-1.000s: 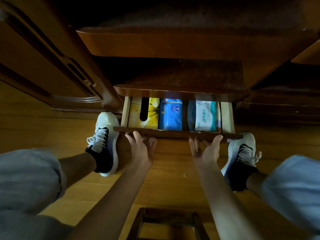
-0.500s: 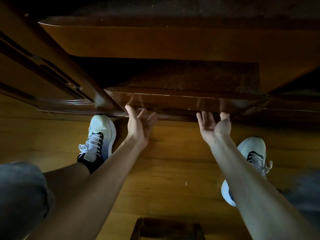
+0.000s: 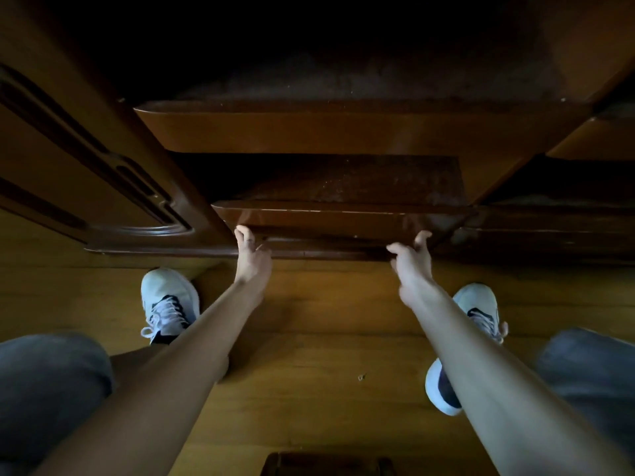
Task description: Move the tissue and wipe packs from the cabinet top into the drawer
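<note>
dark wooden drawer (image 3: 343, 219) sits shut in the cabinet (image 3: 309, 132); packs not visible. left hand (image 3: 252, 257) and right hand (image 3: 410, 259) at its lower front edge, fingers spread, holding nothing. white shoes on wood floor (image 3: 309, 338).

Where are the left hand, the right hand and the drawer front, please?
left hand (image 3: 252, 257): head view, back of the hand.
right hand (image 3: 410, 261): head view, back of the hand.
drawer front (image 3: 330, 221): head view, middle of the glossy panel.
</note>
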